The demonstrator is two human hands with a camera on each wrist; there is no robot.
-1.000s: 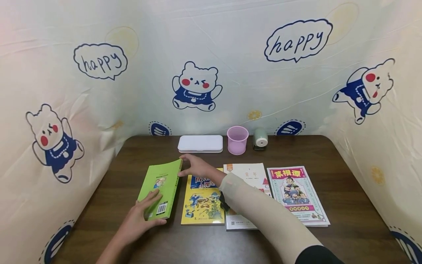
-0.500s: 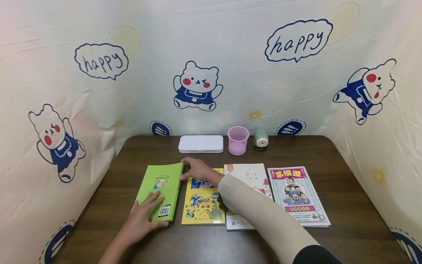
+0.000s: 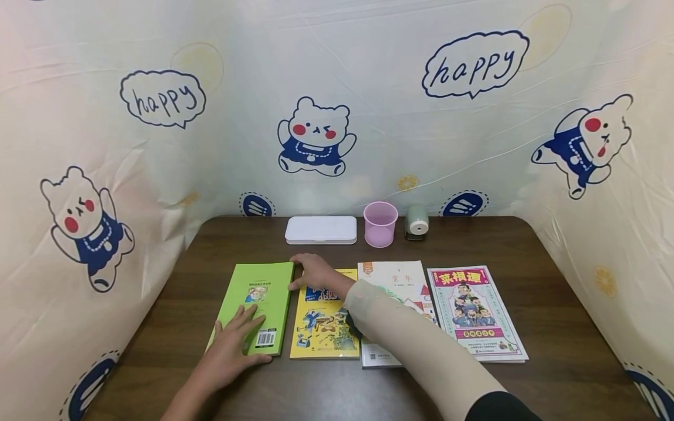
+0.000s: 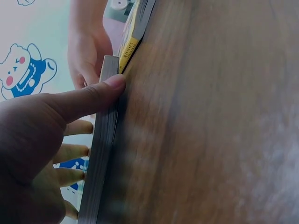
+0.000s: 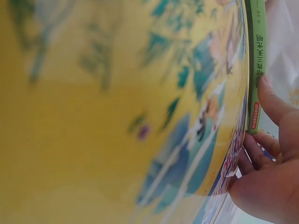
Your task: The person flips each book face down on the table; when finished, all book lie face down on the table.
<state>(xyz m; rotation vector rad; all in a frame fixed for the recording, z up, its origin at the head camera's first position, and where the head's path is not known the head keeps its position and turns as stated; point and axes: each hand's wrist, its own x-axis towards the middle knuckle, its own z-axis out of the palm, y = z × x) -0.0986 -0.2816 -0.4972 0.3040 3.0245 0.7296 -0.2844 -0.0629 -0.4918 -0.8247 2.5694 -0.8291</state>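
Note:
A green book [image 3: 261, 313] lies flat on the left of the table, back cover up, with a barcode at its near end. My left hand [image 3: 231, 351] rests on its lower left part, fingers spread on the cover. In the left wrist view the thumb [image 4: 100, 95] touches the near edge of the pages. My right hand [image 3: 317, 273] touches the far right corner of the green book, reaching over a yellow book [image 3: 323, 327]. The right wrist view has its thumb [image 5: 275, 105] against the green spine and the other fingers by the book's end.
Right of the yellow book lie a white book [image 3: 387, 272], partly under the right forearm, and a pink-and-white book [image 3: 471, 316]. At the back stand a white case [image 3: 321, 230], a pink cup [image 3: 380, 225] and a small green device [image 3: 416, 222]. Printed cloth [image 3: 389, 128] hangs behind.
The green book's right side has come down, so the book now lies flat, slightly nearer. Both hands have stayed on it and shifted only slightly.

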